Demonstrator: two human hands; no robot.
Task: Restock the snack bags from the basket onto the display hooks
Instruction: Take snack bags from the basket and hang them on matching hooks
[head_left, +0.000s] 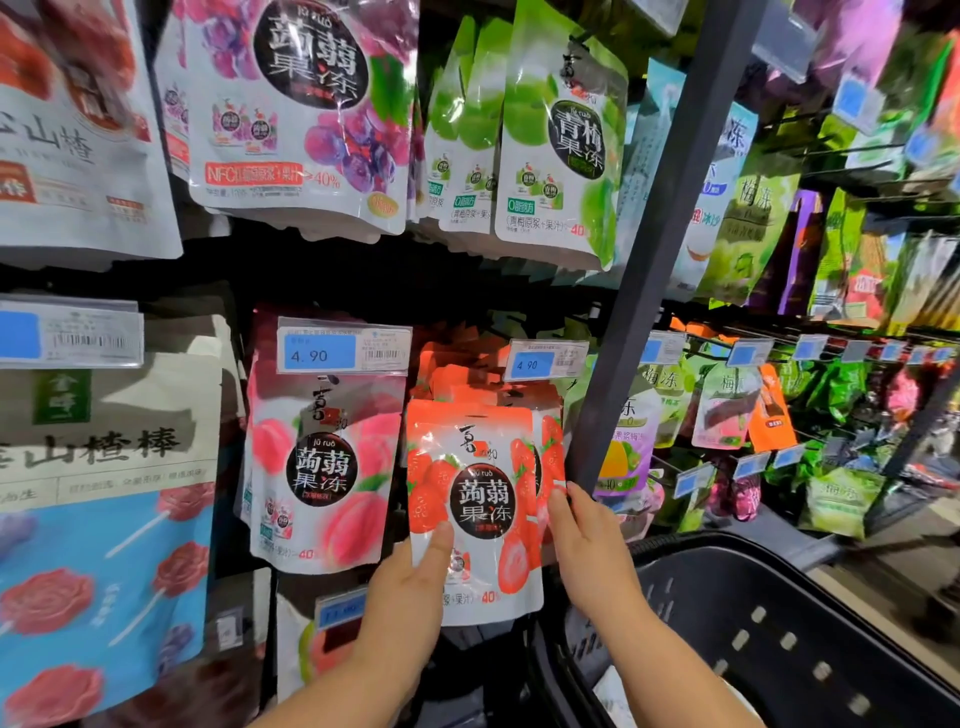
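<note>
A red strawberry jelly bag (475, 499) hangs at the front of a row of like bags on a display hook, under a 4.90 price tag (546, 360). My left hand (415, 587) holds its lower left edge, thumb on the front and fingers behind. My right hand (582, 535) pinches the right edge of the bags just behind it. The black basket (779, 623) sits at the lower right; a white packet shows in its near corner.
A pink peach jelly bag (324, 462) hangs just left, grape and green plum bags above. A dark shelf upright (649, 270) runs right beside my right hand. More hooks with snack bags fill the right bay. Large hawthorn packs hang far left.
</note>
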